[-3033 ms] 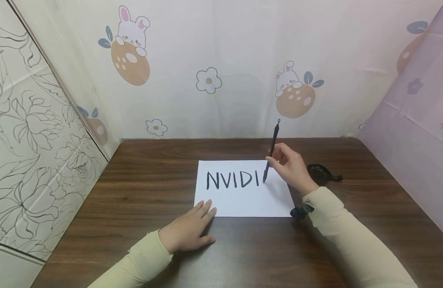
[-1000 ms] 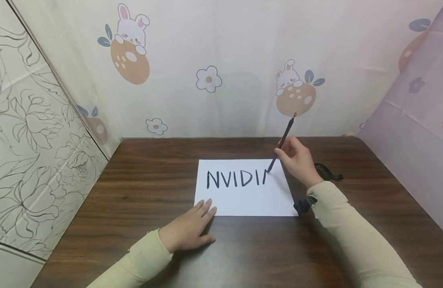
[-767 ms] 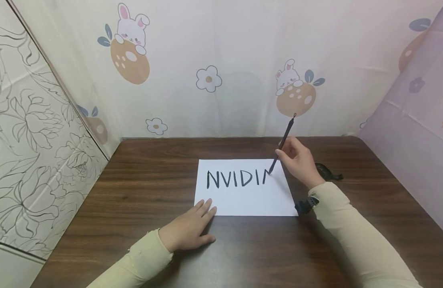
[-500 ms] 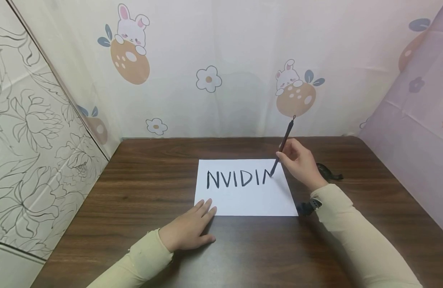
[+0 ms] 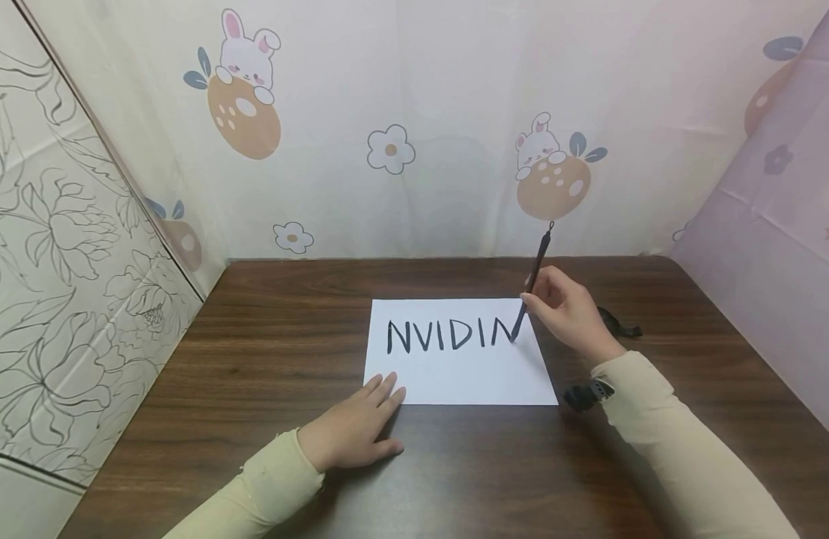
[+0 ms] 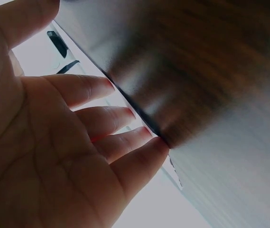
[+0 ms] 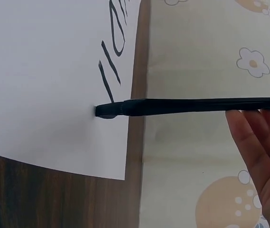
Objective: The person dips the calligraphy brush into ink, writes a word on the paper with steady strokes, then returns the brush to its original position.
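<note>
A white sheet of paper (image 5: 454,382) lies on the dark wooden table, with black brushed letters (image 5: 430,335) reading NVIDI and then an inverted-V stroke pair. My right hand (image 5: 568,311) pinches a slim black brush (image 5: 537,269) between thumb and fingers, a hanging loop at its upper end. The dark brush tip (image 7: 101,110) meets the paper at the lower end of the last slanted stroke. My left hand (image 5: 353,430) rests with its fingers spread over the paper's lower left corner, thumb on the table. In the left wrist view its palm and fingers (image 6: 101,90) fill the left side.
Behind the right wrist is a black dish (image 5: 619,323) with a short handle, mostly hidden. A black wrist device (image 5: 587,394) sits at the right cuff. A curtain (image 5: 454,75) printed with rabbits hangs along the table's far edge.
Over three seconds the right hand has moved right with the brush, first up, then down. A left slanted stroke and then a right one have appeared after the second I. The left hand stays put.
</note>
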Demonstrator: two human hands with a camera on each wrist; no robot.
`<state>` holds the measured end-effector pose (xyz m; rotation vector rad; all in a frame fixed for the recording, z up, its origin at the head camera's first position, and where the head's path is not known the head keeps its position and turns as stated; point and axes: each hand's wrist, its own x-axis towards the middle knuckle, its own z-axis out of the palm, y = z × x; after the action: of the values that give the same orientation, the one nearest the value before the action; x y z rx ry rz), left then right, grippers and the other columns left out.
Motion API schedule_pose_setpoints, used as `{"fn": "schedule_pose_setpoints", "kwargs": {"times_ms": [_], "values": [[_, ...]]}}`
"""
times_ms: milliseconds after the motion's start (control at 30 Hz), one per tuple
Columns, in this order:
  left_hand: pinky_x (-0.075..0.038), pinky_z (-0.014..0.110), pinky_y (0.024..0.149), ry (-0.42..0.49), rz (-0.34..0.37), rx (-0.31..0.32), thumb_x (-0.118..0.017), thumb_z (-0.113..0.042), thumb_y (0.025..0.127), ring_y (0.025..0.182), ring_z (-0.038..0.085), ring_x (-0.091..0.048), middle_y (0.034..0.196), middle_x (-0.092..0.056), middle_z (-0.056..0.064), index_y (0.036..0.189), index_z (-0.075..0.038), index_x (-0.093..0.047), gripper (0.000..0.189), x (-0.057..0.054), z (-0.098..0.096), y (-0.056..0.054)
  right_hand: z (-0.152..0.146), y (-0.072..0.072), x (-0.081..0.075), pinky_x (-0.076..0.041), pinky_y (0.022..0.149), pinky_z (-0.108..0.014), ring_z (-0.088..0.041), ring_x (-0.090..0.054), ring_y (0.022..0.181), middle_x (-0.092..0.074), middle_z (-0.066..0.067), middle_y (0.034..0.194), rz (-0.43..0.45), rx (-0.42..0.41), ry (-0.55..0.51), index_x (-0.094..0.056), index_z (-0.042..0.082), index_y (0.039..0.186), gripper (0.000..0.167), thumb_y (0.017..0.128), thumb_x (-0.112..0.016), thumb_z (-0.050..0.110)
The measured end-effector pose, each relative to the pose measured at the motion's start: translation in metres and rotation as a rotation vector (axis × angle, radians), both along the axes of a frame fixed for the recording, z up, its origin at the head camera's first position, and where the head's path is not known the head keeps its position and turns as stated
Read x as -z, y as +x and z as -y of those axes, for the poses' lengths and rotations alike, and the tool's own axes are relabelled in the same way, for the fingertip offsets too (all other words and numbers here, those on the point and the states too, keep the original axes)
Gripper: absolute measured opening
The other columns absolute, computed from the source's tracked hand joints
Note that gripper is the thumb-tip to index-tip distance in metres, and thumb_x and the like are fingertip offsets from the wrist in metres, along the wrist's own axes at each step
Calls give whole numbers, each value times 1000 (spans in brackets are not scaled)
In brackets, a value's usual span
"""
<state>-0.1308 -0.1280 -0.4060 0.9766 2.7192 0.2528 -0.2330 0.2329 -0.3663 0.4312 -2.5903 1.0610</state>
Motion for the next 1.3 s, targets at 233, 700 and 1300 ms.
{"fn": "schedule_pose_setpoints", "kwargs": {"times_ms": [233,700,1300], "values": [[-33,48,117,0,10,-7,-63,-43,92,146,40,-29,159,-29,19,150,-4,-38,74,0,0,0,-1,5,-3,-51,60,-26,-15,-64,74,-63,-4,86,42,-12,0,-60,11,109,20,94,-67,23],[-32,48,117,5,18,-14,-63,-43,92,147,40,-28,159,-28,19,150,-4,-38,74,-1,1,1,0,1,-10,-51,59,-22,-15,-66,70,-62,-6,87,-19,19,-78,-58,8,109,20,93,-67,19],[-32,48,117,9,6,-8,-63,-42,92,146,40,-29,159,-29,20,149,-4,-38,74,-1,0,0,6,-17,4,-56,67,-15,1,-66,72,-59,-7,94,-18,40,-280,-54,-1,107,23,94,-65,14]]}}
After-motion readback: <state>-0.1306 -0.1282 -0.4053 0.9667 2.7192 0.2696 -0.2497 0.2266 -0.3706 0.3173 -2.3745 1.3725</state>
